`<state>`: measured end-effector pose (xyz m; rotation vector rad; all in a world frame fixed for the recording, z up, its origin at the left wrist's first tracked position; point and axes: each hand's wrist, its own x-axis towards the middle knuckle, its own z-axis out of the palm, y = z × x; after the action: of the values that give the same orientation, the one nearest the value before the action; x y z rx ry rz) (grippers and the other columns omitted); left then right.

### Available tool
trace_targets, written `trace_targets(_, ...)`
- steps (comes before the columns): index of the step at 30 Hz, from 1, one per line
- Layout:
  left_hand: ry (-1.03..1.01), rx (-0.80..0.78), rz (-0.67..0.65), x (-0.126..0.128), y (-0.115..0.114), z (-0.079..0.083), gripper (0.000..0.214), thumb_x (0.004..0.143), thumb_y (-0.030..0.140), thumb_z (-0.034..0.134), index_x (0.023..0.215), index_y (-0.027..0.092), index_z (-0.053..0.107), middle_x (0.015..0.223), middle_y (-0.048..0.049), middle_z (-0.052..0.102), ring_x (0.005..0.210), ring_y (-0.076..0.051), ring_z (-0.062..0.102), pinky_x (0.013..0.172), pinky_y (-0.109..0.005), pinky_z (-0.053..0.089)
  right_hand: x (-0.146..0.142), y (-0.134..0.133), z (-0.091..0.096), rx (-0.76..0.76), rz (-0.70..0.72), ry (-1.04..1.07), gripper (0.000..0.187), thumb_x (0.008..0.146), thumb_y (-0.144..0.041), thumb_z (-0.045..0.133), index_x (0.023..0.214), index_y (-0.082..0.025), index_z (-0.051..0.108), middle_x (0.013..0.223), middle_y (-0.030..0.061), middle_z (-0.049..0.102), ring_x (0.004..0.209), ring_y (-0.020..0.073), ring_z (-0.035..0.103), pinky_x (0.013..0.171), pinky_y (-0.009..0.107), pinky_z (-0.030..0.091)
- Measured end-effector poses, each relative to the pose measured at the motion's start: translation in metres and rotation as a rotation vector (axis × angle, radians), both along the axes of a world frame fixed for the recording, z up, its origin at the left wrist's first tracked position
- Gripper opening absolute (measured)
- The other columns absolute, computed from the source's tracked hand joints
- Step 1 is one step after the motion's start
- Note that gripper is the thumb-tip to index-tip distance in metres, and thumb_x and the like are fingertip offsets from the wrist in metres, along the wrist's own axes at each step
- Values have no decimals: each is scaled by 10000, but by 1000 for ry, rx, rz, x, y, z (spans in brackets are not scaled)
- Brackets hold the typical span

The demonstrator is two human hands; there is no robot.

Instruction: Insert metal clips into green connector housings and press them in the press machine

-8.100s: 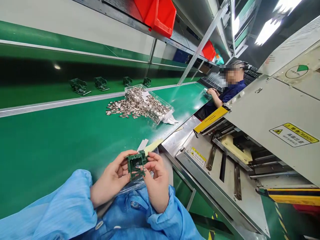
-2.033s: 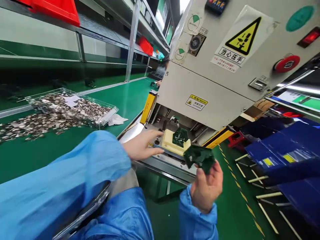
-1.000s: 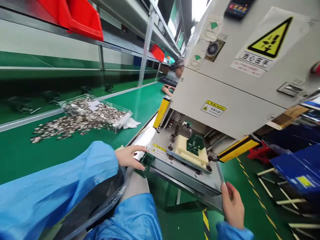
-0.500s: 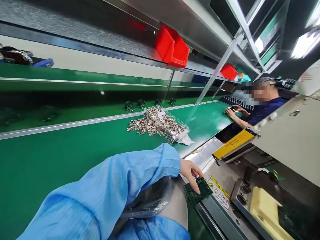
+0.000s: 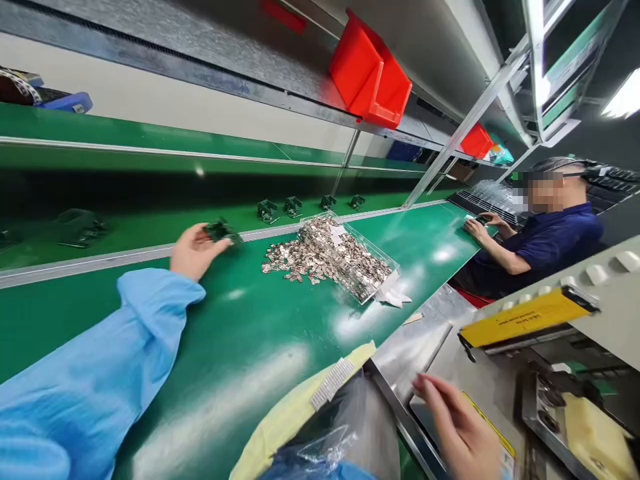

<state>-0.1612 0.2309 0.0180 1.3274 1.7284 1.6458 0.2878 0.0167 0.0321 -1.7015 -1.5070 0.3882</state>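
My left hand [image 5: 191, 253], in a blue sleeve [image 5: 145, 327], is over the far left part of the green work surface [image 5: 240, 333]. Its thumb and fingers pinch a small dark green circuit board assembly [image 5: 221, 231] near the surface's grey edge strip. My right hand [image 5: 463, 423], slightly blurred, is at lower right beside the machine with its fingers stretched out. I see nothing in it. To the right of the board lies a heap of small silvery metal pieces [image 5: 295, 259], spilling out of a tilted clear plastic tray [image 5: 387, 257].
Several similar dark assemblies [image 5: 293, 206] stand in a row behind the heap. Red bins [image 5: 370, 73] sit on the shelf above. A machine with a yellow label bar [image 5: 525, 317] and a cream block [image 5: 595, 427] is at right. A co-worker [image 5: 550, 233] sits beyond it.
My left hand has swung from the machine on the right to the far left, now holding the circuit board assembly. My right hand has come into view at lower right. The view has shifted slightly.
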Motion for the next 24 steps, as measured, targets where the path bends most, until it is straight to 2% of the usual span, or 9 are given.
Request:
trace_targets(2, 12, -7, 209, -32, 15, -13, 638, 739, 430, 689, 1258, 144, 455, 1234, -44, 596, 1147, -211, 560, 1029, -421, 461, -38, 60, 7, -77, 292, -58, 308, 881, -463, 542, 968, -207, 689, 947, 78, 712, 826, 247, 675, 731, 342, 554)
trace_targets(4, 39, -5, 287, -52, 31, -19, 657, 744, 393, 702, 1288, 148, 429, 1290, -38, 551, 1178, -200, 533, 1040, -403, 454, -73, 119, 9, -121, 462, -141, 301, 887, -423, 505, 929, -195, 696, 904, 80, 716, 789, 235, 664, 703, 342, 534)
trace_targets(7, 103, -19, 323, -67, 63, -20, 675, 718, 358, 732, 1291, 136, 453, 1310, -50, 536, 1171, -196, 537, 1011, -350, 475, -108, 189, -1, -224, 513, -274, 234, 838, -317, 522, 941, -176, 679, 779, 61, 704, 676, 207, 641, 629, 320, 508)
trace_targets(9, 140, -48, 318, -70, 87, -22, 677, 715, 362, 729, 1286, 112, 466, 1284, -75, 558, 1144, -210, 559, 988, -350, 484, -120, 220, -10, -253, 522, -361, 206, 797, -272, 557, 944, -174, 664, 719, 39, 676, 618, 189, 612, 607, 306, 490)
trace_targets(12, 215, -109, 285, -70, 110, -26, 675, 683, 332, 754, 1256, 88, 495, 1199, -119, 621, 1076, -241, 608, 956, -362, 487, -126, 243, -19, -250, 549, -479, 155, 760, -287, 592, 868, -194, 653, 661, 14, 631, 588, 189, 584, 583, 307, 465)
trace_targets(16, 355, -157, 273, -73, 112, -24, 658, 695, 349, 739, 1261, 115, 496, 1249, -164, 597, 1179, -273, 556, 1011, -361, 422, -120, 259, -27, -199, 629, -513, 142, 764, -353, 539, 724, -232, 602, 625, 11, 622, 579, 213, 592, 571, 339, 460)
trace_targets(18, 419, -148, 320, -84, 100, -19, 625, 711, 371, 720, 1258, 161, 504, 1390, -156, 482, 1345, -288, 385, 1099, -388, 315, -116, 267, -30, -178, 676, -518, 142, 748, -358, 522, 668, -247, 561, 603, 22, 626, 551, 232, 592, 541, 361, 454)
trace_targets(21, 510, -143, 520, -113, 65, -9, 638, 741, 363, 690, 1305, 180, 453, 1553, -158, 196, 1455, -334, 49, 1152, -518, 105, -111, 275, -33, -225, 717, -576, 105, 712, -305, 522, 613, -269, 513, 540, 28, 617, 489, 244, 575, 487, 369, 423)
trace_targets(24, 511, -190, 709, -152, 29, -5, 754, 724, 340, 705, 1366, 166, 352, 1567, -212, 58, 1439, -406, -7, 1103, -636, 79, -111, 277, -30, -332, 741, -659, 139, 694, -230, 548, 574, -267, 487, 490, 17, 593, 456, 224, 557, 464, 342, 393)
